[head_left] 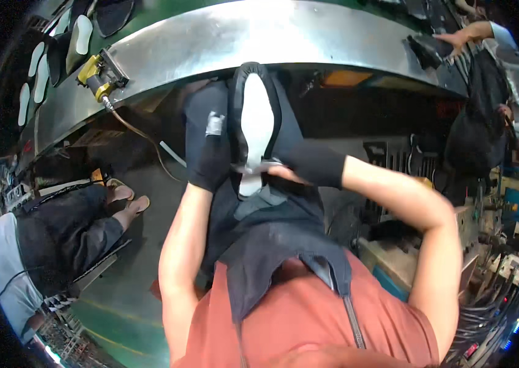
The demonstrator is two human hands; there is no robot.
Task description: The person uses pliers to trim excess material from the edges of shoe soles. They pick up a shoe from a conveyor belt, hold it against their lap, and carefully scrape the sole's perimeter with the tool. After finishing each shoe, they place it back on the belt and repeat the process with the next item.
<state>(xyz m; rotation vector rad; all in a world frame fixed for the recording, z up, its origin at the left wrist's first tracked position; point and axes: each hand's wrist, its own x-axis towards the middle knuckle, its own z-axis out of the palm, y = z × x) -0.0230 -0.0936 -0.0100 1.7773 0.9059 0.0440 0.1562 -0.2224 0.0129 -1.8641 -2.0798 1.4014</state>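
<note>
A black shoe upper is lasted round a white insole board, lying bottom up along my lap. Its toe touches the metal bench's edge and its heel points toward me. My left hand, in a black glove with silver tape round one finger, closes against the shoe's left side near the heel. Over the heel, my right hand wears a black covering with bare fingertips showing. It grips a thin greyish tool, blurred, that crosses the white board. The tool's exact kind is not clear.
The curved metal bench runs across the far side. A yellow power tool with a hose rests on it, near white-soled shoe pieces. A seated person is at left; another person's hand reaches a dark shoe piece at right.
</note>
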